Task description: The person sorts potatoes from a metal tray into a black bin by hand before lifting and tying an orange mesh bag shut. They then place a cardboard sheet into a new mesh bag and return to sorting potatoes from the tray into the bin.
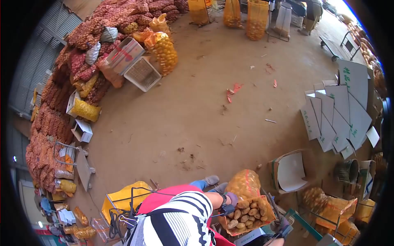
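Observation:
My left hand, in a purple covering with a black band at the wrist, is at the upper left rim of an open orange mesh bag. Its fingers cannot be made out. Brown potatoes fill the bag's squarish mouth. A closed-looking, full mesh bag lies just beyond that hand. At the bottom edge, part of my right hand shows below the open bag, cut off by the frame, with its fingers hidden.
An open cardboard box is right of the bags, with flattened cartons beyond. More filled mesh bags and a dark bucket lie at right. Red sacks are piled at left. A yellow bag on a frame is nearer.

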{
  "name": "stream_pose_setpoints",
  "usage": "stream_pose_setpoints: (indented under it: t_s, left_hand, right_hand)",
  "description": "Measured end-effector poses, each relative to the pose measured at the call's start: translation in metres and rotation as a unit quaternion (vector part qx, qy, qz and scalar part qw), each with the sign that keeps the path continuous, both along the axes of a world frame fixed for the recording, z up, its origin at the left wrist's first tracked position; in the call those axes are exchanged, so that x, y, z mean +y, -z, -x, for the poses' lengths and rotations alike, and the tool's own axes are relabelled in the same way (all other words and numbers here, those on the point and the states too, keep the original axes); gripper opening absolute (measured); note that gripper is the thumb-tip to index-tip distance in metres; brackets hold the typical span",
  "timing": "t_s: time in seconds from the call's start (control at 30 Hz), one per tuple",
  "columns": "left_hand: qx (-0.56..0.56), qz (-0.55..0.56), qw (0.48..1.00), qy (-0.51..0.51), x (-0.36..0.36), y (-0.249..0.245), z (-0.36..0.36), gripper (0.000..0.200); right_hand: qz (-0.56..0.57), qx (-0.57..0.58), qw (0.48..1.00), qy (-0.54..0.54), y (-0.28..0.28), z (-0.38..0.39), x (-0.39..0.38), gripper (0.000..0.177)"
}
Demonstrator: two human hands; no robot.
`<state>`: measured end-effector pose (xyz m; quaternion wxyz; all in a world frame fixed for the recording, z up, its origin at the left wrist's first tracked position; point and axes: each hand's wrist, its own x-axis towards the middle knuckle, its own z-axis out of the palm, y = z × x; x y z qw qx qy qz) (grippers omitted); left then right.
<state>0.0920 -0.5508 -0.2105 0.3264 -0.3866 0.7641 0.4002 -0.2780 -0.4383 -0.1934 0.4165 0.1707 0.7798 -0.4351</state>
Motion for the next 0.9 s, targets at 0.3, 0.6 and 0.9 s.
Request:
stream_pose_setpoints:
  t_s: [0.3, 0.6, 0.9]
  left_hand:
    - [0.122, 0.011, 0.988, 0.094, -0.029, -0.08, -0.012, 0.028]
    - [-0.02, -0.02, 0.998, -0.064, -0.003, -0.026, -0.028, 0.024]
    - [0.091, -0.008, 0.995, 0.041, -0.009, -0.016, -0.054, 0.027]
  right_hand:
    - [-0.139, 0.228, 0.935, -0.232, 0.052, 0.016, -0.013, 0.061]
    - [-0.02, 0.532, 0.817, -0.22, -0.044, -0.08, 0.006, 0.065]
    - [-0.099, 0.27, 0.912, -0.294, 0.044, -0.195, 0.13, 0.073]
